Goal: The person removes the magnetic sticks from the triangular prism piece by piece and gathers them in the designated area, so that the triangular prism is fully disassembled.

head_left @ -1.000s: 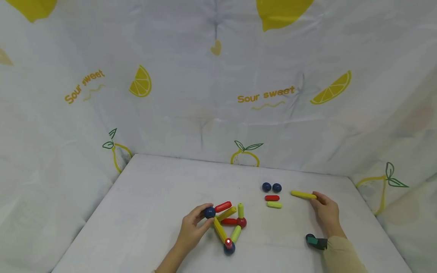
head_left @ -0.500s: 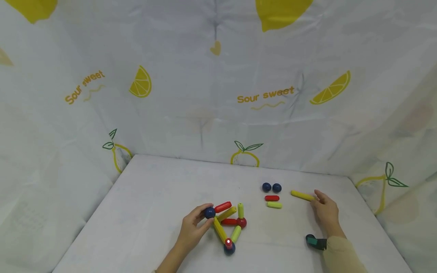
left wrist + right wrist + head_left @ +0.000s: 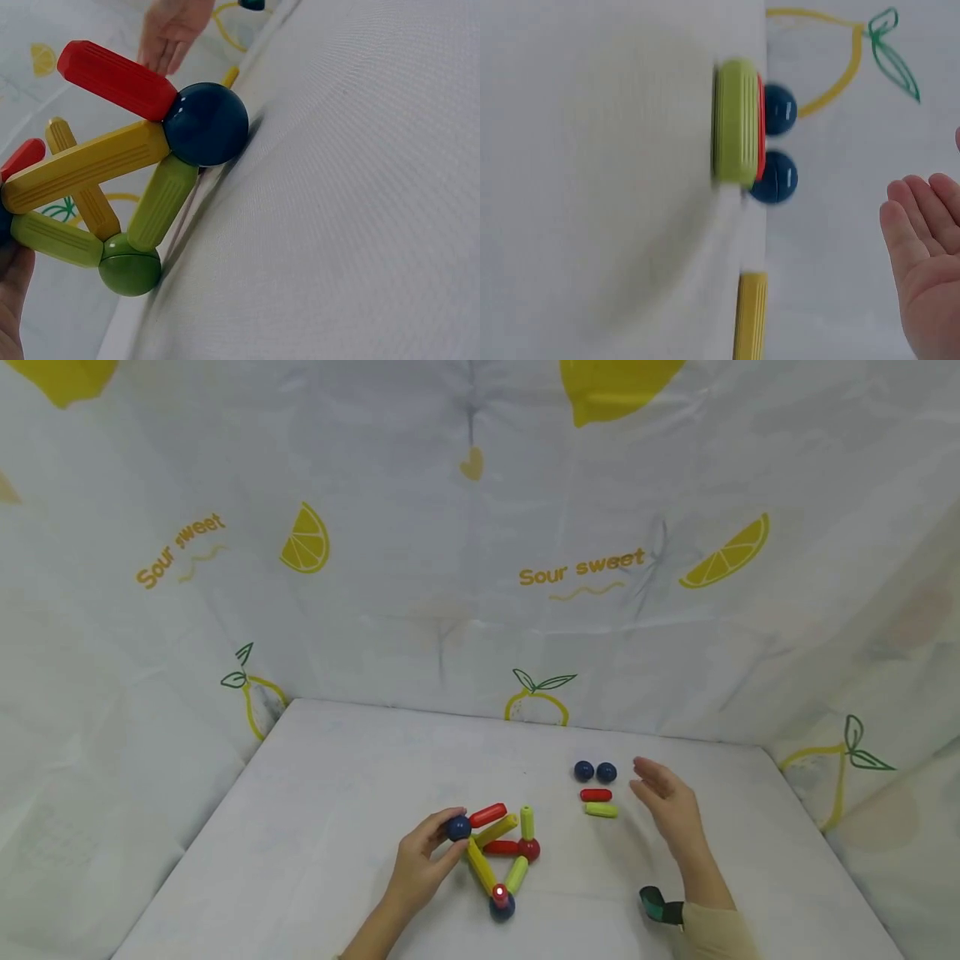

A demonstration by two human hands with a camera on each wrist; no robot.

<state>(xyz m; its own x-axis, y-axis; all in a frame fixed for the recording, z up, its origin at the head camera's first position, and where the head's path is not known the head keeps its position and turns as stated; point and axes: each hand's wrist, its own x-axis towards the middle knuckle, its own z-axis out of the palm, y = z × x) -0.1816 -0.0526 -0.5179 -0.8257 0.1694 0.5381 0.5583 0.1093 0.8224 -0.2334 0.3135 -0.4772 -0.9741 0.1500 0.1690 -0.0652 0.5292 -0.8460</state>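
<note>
In the head view my left hand [image 3: 420, 864] pinches a dark blue ball [image 3: 459, 828] between thumb and fingers. The ball belongs to a structure of magnetic rods and balls: yellow rods [image 3: 90, 166], green rods [image 3: 163, 201], red rods [image 3: 116, 79], a blue ball [image 3: 206, 124], a green ball [image 3: 130, 266] and a red ball [image 3: 528, 849]. Raised over the table, my right hand [image 3: 670, 810] holds nothing, its fingers extended. Near it lies a loose yellow rod [image 3: 750, 319], hidden behind that hand in the head view.
Left of my right hand, two blue balls [image 3: 595, 772] sit behind a short red rod [image 3: 596, 795] and a short green rod [image 3: 601, 810]. A lemon-print sheet [image 3: 420, 568] hangs behind the white table [image 3: 337, 777].
My right hand has left the yellow rod's end and moved left and up, towards the loose balls and short rods. My left hand keeps its grip on the blue ball.
</note>
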